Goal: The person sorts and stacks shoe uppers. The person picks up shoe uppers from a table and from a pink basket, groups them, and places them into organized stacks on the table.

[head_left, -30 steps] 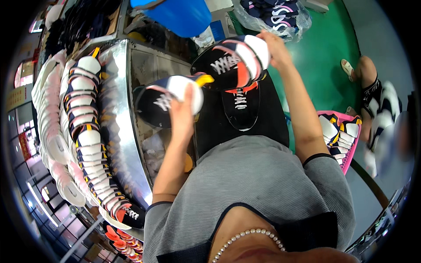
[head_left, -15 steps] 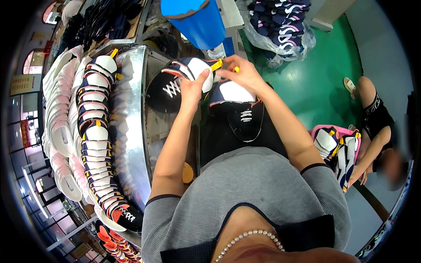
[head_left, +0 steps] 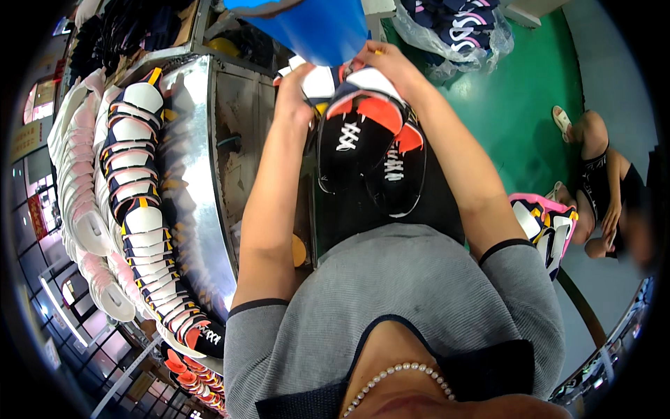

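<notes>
Two black shoe uppers with white laces and coral lining rest together over my dark lap: one upper [head_left: 340, 157] partly overlaps the other upper [head_left: 405, 183]. My left hand [head_left: 293, 98] is closed on the white and navy heel part of an upper. At the top of the heel area, my right hand [head_left: 392, 68] has its fingers bent and pinched on the upper's edge. A small yellow piece shows by its fingers. The blue bucket [head_left: 317, 31] stands right beyond both hands, and the exact fingertip contact is hard to make out.
A metal-topped bench [head_left: 199, 153] on the left bears a long row of nested uppers [head_left: 146, 220] and stacked white soles [head_left: 91, 230]. At right are a bagged pile of pieces [head_left: 460, 35], a pink basket [head_left: 520, 199] of uppers and a seated person [head_left: 600, 174].
The upper in my left hand has moved right, over the one on my lap. Coral lining now shows. Both hands have moved farther forward toward the bucket.
</notes>
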Action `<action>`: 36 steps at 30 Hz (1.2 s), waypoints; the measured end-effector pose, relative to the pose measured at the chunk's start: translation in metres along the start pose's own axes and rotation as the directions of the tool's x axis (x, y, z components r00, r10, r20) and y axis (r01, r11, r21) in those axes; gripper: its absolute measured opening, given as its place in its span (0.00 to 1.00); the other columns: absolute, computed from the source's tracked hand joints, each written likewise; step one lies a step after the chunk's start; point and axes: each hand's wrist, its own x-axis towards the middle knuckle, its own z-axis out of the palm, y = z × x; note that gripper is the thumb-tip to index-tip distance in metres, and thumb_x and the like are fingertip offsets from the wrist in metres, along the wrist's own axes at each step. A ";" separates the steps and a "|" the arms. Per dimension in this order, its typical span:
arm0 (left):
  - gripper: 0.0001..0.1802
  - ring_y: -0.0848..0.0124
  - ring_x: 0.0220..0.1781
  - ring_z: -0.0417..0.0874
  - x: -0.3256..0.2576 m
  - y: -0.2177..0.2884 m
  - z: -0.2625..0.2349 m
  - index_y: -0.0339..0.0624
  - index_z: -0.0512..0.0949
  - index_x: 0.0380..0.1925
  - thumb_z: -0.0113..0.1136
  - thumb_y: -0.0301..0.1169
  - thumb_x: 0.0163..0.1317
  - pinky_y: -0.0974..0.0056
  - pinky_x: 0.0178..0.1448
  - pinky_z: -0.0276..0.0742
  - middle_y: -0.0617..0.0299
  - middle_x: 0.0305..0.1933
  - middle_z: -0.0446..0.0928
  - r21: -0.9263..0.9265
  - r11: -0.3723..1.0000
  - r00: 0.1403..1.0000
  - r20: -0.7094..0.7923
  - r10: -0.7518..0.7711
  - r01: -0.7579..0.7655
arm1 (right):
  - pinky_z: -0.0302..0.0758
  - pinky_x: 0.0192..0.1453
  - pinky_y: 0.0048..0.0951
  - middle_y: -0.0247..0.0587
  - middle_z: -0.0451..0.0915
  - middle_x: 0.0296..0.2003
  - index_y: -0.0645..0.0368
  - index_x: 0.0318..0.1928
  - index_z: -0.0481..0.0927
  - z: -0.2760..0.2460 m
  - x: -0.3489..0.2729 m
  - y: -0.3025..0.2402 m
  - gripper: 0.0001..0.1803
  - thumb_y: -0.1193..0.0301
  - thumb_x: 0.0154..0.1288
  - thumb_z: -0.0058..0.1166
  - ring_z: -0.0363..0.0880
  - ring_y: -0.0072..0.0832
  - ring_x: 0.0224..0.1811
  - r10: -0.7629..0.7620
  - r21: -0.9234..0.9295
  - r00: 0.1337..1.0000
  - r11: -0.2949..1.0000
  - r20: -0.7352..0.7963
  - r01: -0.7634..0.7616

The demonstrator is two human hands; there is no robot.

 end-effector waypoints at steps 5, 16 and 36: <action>0.21 0.53 0.47 0.81 -0.034 0.008 -0.024 0.31 0.70 0.51 0.49 0.36 0.64 0.50 0.55 0.76 0.45 0.48 0.77 -0.221 0.971 0.996 -0.016 0.089 -0.090 | 0.77 0.28 0.28 0.44 0.78 0.31 0.68 0.39 0.76 -0.041 -0.029 -0.005 0.19 0.60 0.65 0.56 0.77 0.26 0.27 0.027 0.120 0.964 0.993 -0.265 0.005; 0.22 0.71 0.47 0.78 -0.131 -0.066 -0.006 0.34 0.72 0.50 0.65 0.29 0.57 0.67 0.52 0.73 0.58 0.47 0.77 0.229 0.860 0.887 0.194 0.419 -0.456 | 0.69 0.39 0.28 0.35 0.74 0.30 0.58 0.33 0.76 0.069 -0.071 0.017 0.17 0.55 0.64 0.56 0.71 0.26 0.32 0.058 0.156 0.884 0.988 -0.464 0.017; 0.24 0.53 0.55 0.77 0.016 -0.018 -0.050 0.33 0.72 0.52 0.58 0.34 0.56 0.52 0.63 0.69 0.48 0.54 0.75 -0.167 0.982 0.953 0.300 -0.034 0.087 | 0.71 0.18 0.29 0.39 0.75 0.18 0.58 0.30 0.75 0.024 0.020 0.027 0.02 0.75 0.59 0.50 0.75 0.28 0.17 -0.039 0.377 0.963 0.916 -0.265 0.141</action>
